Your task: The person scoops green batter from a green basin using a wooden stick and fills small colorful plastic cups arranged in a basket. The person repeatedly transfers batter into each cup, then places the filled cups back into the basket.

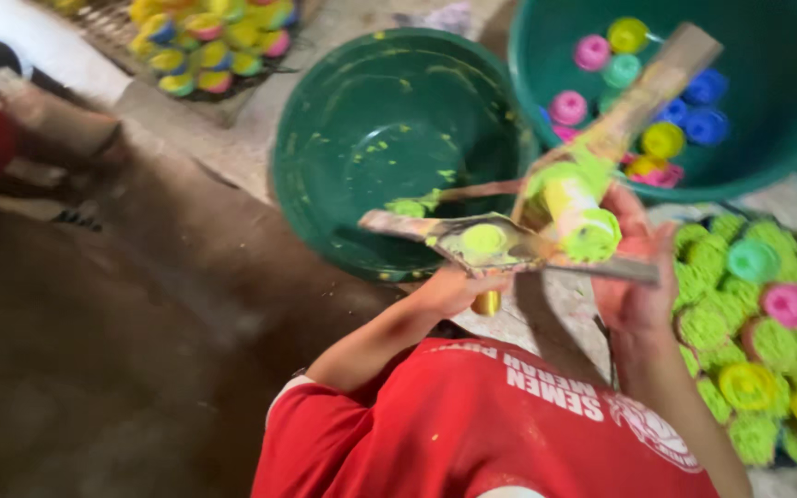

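My left hand (454,288) grips the underside of a flat wooden slat (398,226) smeared with lime-green paint, with a round green blob on top and a small yellow piece just below the fingers. My right hand (636,277), stained pink, holds the right part of the same tool. A wooden stick (661,69) slants up to the right from there, carrying a yellow cylinder (572,205) coated in green paint. Both hands are above the near rim of a dark green basin (380,138). I wear a red shirt (472,433).
The green basin holds only paint smears. A teal tub (777,111) at the top right contains pink, blue, yellow and green spools. A heap of fuzzy green, yellow and pink pieces (758,350) lies at the right. A basket of coloured pieces (214,37) sits at the top. Another person's limb (39,120) is at the left.
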